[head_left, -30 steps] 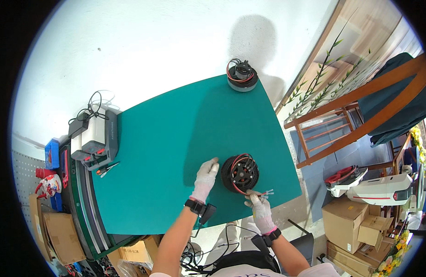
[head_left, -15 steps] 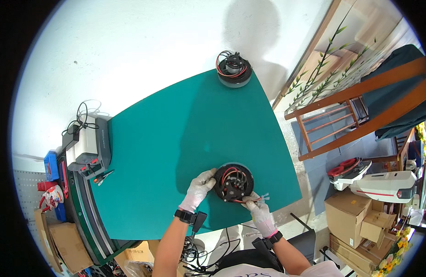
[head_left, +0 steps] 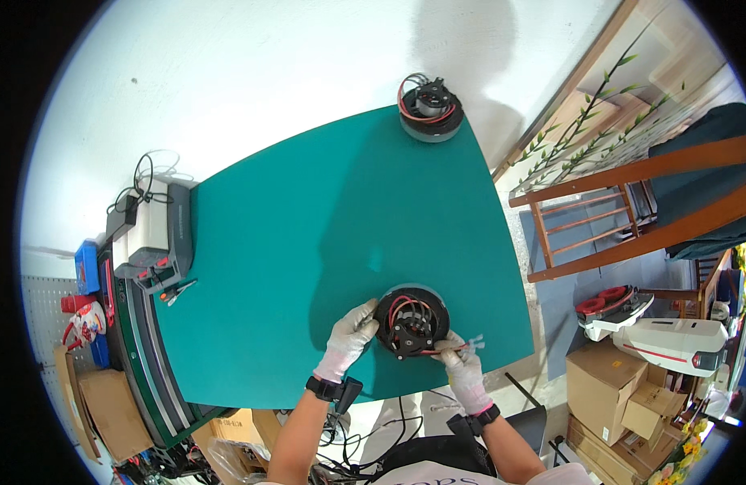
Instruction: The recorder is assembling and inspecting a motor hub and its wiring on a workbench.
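Observation:
Before me on the green table [head_left: 260,267] sits a round black motor unit [head_left: 411,333] on a grey base, with red and black wires looping over its top. My left hand [head_left: 346,343], in a white glove, is closed at the unit's left rim. On the lower right side, my gloved right hand [head_left: 463,373] pinches the red wire ends [head_left: 434,352]; pale, clear-looking tips stick out past its fingers. A similar motor unit [head_left: 432,109] with looped wires stands at the table's far right corner.
A grey and white machine [head_left: 159,230] with a black cable stands at the left edge, a small screwdriver-like tool [head_left: 177,293] beside it. On the right are a wooden chair [head_left: 583,222], cardboard boxes [head_left: 605,380] and a white appliance [head_left: 672,343]. Cables [head_left: 357,461] hang below the near edge.
The whole view has shifted slightly. My hands stay at the same motor unit, and the wire tips beyond my right fingers point a little further right.

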The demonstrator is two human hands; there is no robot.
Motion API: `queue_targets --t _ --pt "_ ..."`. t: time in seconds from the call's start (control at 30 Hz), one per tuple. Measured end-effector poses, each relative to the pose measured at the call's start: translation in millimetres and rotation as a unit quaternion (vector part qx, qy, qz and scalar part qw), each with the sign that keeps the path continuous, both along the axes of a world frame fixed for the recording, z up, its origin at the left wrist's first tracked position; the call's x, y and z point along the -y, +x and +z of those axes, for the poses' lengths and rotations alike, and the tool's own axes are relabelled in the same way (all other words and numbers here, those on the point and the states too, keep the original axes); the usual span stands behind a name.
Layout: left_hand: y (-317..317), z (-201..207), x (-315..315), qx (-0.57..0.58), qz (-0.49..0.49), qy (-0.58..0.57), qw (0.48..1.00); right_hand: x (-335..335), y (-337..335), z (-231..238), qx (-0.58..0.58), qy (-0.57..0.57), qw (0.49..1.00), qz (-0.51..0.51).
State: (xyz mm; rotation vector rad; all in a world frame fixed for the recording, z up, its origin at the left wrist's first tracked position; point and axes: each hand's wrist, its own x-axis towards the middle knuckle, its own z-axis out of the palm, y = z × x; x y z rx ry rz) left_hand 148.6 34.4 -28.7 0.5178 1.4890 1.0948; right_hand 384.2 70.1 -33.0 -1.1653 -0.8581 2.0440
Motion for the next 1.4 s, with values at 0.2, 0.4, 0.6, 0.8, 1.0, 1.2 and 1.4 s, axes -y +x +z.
queue_targets --t 0.2,0.4,0.6,0.8,1.0,1.2,1.4 --pt "14.7 7.6 42.5 0.056 0.14 0.03 0.988 -31.5 -11.4 11.4 0.052 0.093 0.985 0.136" --pt "22.3 16.4 70.1 0.06 0.21 0.035 0.975 -52.5 -38.2 22.2 0.038 0.039 0.978 0.201" --pt "32.1 19.2 75.4 0.077 0.269 0.004 0.96 -65.7 -50.7 11.4 0.04 0.048 0.966 0.249" --pt "36.8 8.3 75.9 0.018 0.288 0.011 0.957 -68.3 -52.1 1.7 0.029 0.036 0.972 0.231" --pt "37.6 11.0 75.6 -0.01 0.26 -0.021 0.965 -65.9 -52.8 6.1 0.033 0.042 0.974 0.219" --pt "30.9 4.9 82.7 -0.019 0.234 0.004 0.972 -48.4 -51.3 31.5 0.079 0.116 0.977 0.16" --pt "10.3 17.7 73.3 -0.176 0.174 0.044 0.968 -37.1 -62.3 37.7 0.053 0.073 0.995 0.044"
